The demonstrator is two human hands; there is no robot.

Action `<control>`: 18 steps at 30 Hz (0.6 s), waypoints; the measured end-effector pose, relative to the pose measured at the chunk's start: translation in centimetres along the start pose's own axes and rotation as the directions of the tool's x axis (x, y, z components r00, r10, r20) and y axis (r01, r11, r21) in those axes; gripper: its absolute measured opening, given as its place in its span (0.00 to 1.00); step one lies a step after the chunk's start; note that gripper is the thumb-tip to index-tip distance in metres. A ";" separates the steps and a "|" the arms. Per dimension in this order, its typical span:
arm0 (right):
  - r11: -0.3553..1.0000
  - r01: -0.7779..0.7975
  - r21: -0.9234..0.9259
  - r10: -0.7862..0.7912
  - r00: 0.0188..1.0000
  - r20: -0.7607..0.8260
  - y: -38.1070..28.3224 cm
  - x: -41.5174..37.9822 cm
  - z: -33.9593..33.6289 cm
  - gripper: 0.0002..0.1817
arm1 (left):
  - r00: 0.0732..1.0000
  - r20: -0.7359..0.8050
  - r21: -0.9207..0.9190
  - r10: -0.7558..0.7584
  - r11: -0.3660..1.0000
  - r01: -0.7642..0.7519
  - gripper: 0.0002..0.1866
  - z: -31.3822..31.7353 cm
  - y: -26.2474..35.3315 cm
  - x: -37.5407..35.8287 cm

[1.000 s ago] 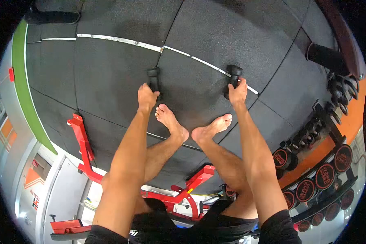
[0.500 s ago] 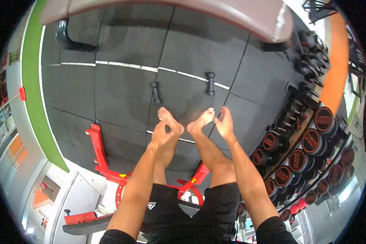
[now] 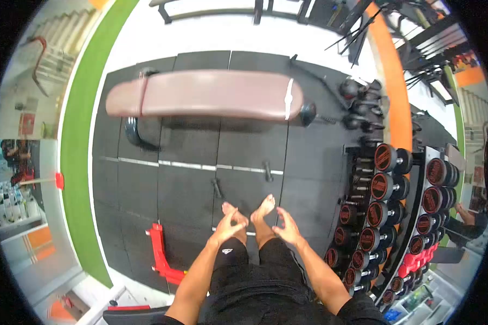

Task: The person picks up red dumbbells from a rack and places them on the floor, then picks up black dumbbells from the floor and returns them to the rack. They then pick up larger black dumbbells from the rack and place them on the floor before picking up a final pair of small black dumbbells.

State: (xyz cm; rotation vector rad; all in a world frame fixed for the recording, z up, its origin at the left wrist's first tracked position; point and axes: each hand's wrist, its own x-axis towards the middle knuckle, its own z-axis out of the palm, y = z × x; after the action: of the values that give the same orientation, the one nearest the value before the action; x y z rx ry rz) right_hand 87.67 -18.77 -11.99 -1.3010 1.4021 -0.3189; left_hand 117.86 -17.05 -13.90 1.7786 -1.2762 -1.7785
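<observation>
My left hand [image 3: 229, 228] is held over my left shin and foot, fingers curved and apart from the thumb, with nothing in it. Just right of my right foot, my right hand [image 3: 290, 229] is open and empty, fingers spread forward. Beyond my bare feet, two small black dumbbells lie on the dark rubber mat [image 3: 190, 146]. The left dumbbell [image 3: 217, 188] is ahead of my left foot, tilted a little; the right dumbbell [image 3: 268, 171] lies farther off, ahead of my right foot. Neither hand touches them.
A long brown padded bench [image 3: 211, 93] stands across the mat ahead. A red metal frame [image 3: 160, 252] is at my left. Racks of round dumbbells [image 3: 382, 187] line the right side, with kettlebells [image 3: 360, 103] farther back. A green strip [image 3: 75, 162] borders the left.
The view has swung up and forward, so the whole bench now shows. Dumbbells, feet and hands appear smaller and lower in the picture. Both hands stay empty.
</observation>
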 end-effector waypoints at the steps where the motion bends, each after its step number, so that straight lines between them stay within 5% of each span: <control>1: 1.000 -0.005 0.001 0.005 1.000 0.007 -1.0 -1.2 -0.8 0.47 | 1.000 -0.024 -0.003 0.017 1.000 -0.017 0.45 0.1 0.8 -0.7; 5: 0.999 -0.027 0.047 0.028 1.000 -0.007 -4.9 -5.5 -3.7 0.45 | 0.999 0.050 -0.219 -0.007 0.975 0.018 0.44 -0.1 8.2 -3.7; 9: 0.993 0.038 0.113 -0.017 0.983 -0.181 -7.0 -9.3 -4.9 0.44 | 0.981 0.171 -0.380 0.096 0.925 -0.024 0.39 1.0 13.0 -3.8; 14: 0.938 0.125 0.324 0.021 0.911 -0.412 -9.6 -15.3 -4.5 0.37 | 0.879 0.426 -0.345 0.212 0.937 -0.059 0.33 2.9 17.5 -4.1; 18: 0.938 0.126 0.322 0.056 0.863 -0.503 -10.5 -19.8 -3.8 0.36 | 0.764 0.598 -0.322 0.244 0.946 -0.050 0.32 4.3 20.2 -4.4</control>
State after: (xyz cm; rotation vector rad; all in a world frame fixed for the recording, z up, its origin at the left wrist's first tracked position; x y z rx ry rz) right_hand 84.91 -8.11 7.87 -0.9829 1.6624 -0.9485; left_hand 107.50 -23.33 3.42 0.8993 -1.2350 -2.4224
